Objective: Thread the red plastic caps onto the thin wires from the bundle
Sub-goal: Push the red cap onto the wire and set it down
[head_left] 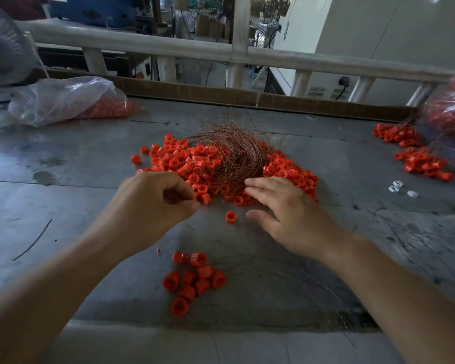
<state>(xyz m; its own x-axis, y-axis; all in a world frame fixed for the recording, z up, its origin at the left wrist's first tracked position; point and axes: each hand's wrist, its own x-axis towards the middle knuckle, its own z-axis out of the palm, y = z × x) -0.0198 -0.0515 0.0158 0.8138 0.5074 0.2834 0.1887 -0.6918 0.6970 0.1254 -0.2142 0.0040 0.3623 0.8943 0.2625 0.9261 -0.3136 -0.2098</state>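
The left hand (153, 203) is seen at centre frame with fingers curled and thumb drawn close to the forefinger, just beside the near edge of the pile of red caps (192, 164); whether a wire is pinched there cannot be told. The right hand (292, 214) is spread with relaxed fingers, its fingertips laid on caps at the pile's near edge, nothing gripped. The hands are held apart, and a single cap (230, 216) lies on the table between them.

The wire bundle (231, 151) – thin, copper-coloured, curved – is heaped on the middle of the pile, so that many caps are buried beneath it. Below the hands a small cluster of caps (192, 279) is seen, with fine wires trailing to the lower right, hard to make out against the grey table (63, 158).

Bare tabletop is left at both sides of the pile and along the lower edge. At the upper left a clear plastic bag (63, 101) with red caps inside is lying; a fan (3, 48) is cut off by the frame there. At the right, capped wire bunches (423, 164) and small white pieces (399, 186) are found, and a blurred bag (452, 111) is cropped by the edge. The far side is bounded by a cardboard strip (195, 90) and a white railing (168, 48) – beyond these the background is dim
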